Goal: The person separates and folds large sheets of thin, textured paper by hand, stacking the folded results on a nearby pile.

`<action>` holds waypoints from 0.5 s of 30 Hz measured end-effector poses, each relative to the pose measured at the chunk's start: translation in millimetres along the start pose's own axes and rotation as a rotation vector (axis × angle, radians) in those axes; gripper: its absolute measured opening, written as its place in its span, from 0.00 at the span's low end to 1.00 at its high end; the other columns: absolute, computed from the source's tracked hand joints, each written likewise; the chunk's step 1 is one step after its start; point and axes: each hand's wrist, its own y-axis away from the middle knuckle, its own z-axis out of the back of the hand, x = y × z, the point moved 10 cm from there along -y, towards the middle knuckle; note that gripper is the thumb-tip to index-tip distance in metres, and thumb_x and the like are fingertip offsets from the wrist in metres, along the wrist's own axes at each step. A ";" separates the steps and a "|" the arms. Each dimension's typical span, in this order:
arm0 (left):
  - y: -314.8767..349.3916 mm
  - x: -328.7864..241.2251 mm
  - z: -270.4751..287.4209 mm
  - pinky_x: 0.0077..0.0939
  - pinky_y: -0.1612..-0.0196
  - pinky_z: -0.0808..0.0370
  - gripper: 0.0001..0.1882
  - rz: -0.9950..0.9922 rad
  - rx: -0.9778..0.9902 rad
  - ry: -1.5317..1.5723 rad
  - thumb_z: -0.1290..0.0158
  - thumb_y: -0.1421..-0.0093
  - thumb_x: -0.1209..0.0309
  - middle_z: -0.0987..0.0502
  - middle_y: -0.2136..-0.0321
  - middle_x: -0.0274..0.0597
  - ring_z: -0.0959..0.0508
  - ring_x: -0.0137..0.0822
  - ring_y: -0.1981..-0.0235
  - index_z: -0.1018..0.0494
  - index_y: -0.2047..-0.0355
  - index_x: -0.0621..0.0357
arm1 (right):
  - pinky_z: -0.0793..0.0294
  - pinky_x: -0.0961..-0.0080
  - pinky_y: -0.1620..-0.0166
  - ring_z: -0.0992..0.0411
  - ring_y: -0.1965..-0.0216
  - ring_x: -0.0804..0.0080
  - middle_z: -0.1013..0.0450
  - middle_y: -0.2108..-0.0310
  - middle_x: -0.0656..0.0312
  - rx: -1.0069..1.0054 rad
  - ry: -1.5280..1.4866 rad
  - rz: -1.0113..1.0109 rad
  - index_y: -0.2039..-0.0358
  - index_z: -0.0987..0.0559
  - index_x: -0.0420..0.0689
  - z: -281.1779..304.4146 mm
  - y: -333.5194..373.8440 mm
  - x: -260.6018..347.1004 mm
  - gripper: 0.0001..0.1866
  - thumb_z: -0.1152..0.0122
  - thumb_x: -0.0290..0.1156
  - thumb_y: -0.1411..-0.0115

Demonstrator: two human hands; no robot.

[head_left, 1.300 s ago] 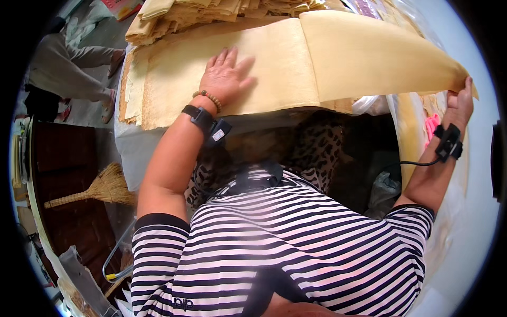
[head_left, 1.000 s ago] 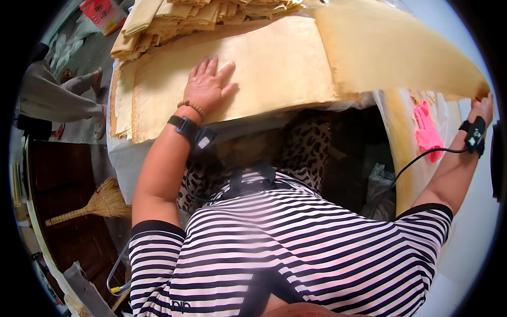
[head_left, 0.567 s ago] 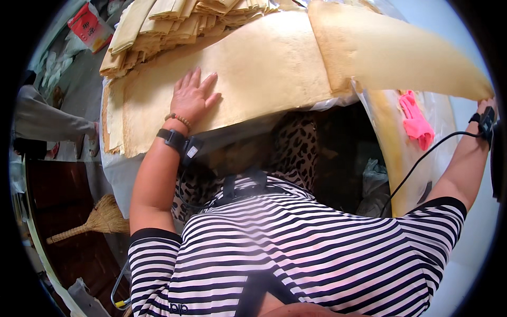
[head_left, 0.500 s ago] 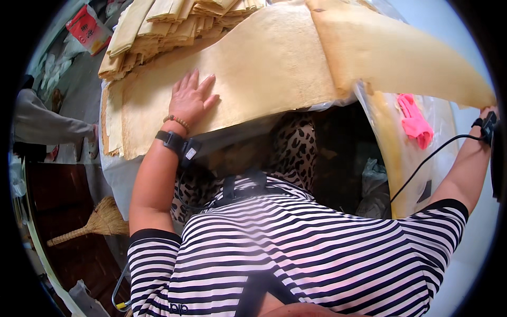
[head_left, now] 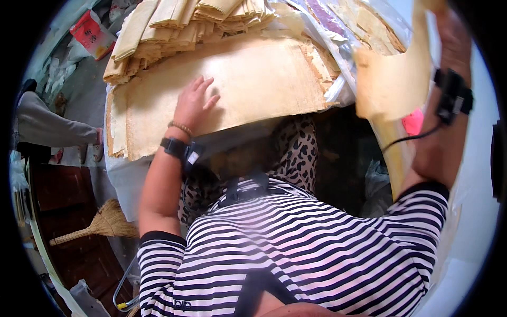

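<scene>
My left hand (head_left: 194,103) lies on a broad stack of thin, pale tan sheets (head_left: 248,74), its fingers stretched out. At the upper right my right hand (head_left: 451,34) is raised and smeared by motion. From it hangs a single thin tan sheet (head_left: 393,82), curled and clear of the stack's right end. The grip itself is partly hidden near the picture's rim. Behind the stack lie folded bundles of similar tan sheets (head_left: 179,24).
More tan pieces (head_left: 372,26) and clear plastic lie at the back right. Something pink (head_left: 413,122) shows behind the hanging sheet. A straw broom (head_left: 108,222) lies at the left, with a red and white bag (head_left: 92,34) farther off. Another person's legs (head_left: 53,124) are at the left.
My right hand has swung up and inward from the far right, carrying the tan sheet off the stack. Its right end and the pieces behind are uncovered. My left hand stays on the stack.
</scene>
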 end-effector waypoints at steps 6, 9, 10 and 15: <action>56.2 12.3 3.9 0.35 0.35 0.33 0.34 0.256 -0.023 0.960 0.48 0.31 0.69 0.37 0.32 0.51 0.32 0.43 0.35 0.48 0.28 0.56 | 0.27 0.77 0.59 0.27 0.66 0.80 0.23 0.66 0.69 0.512 -0.358 -0.322 0.58 0.19 0.47 -266.2 154.5 -79.8 0.14 0.39 0.44 0.32; 84.6 14.1 11.8 0.37 0.41 0.27 0.37 0.620 -0.046 1.510 0.48 0.32 0.70 0.34 0.37 0.50 0.27 0.42 0.41 0.52 0.27 0.54 | 0.25 0.79 0.62 0.27 0.69 0.82 0.22 0.69 0.71 0.724 -0.505 -0.553 0.60 0.18 0.47 -366.8 261.1 -136.3 0.14 0.39 0.44 0.32; 101.3 36.5 11.5 0.38 0.41 0.26 0.35 0.605 -0.131 1.553 0.48 0.32 0.71 0.33 0.38 0.47 0.26 0.41 0.42 0.49 0.28 0.56 | 0.24 0.79 0.63 0.26 0.70 0.83 0.22 0.70 0.72 0.842 -0.563 -0.642 0.61 0.18 0.47 -407.6 307.1 -161.7 0.14 0.39 0.44 0.32; 133.3 50.6 19.4 0.40 0.42 0.25 0.31 0.634 -0.167 1.619 0.46 0.33 0.72 0.33 0.39 0.43 0.26 0.40 0.42 0.45 0.33 0.57 | 0.31 0.60 0.45 0.24 0.54 0.60 0.20 0.58 0.57 1.271 -0.119 -0.292 0.45 0.21 0.47 -391.2 382.7 -157.4 0.35 0.30 0.56 0.47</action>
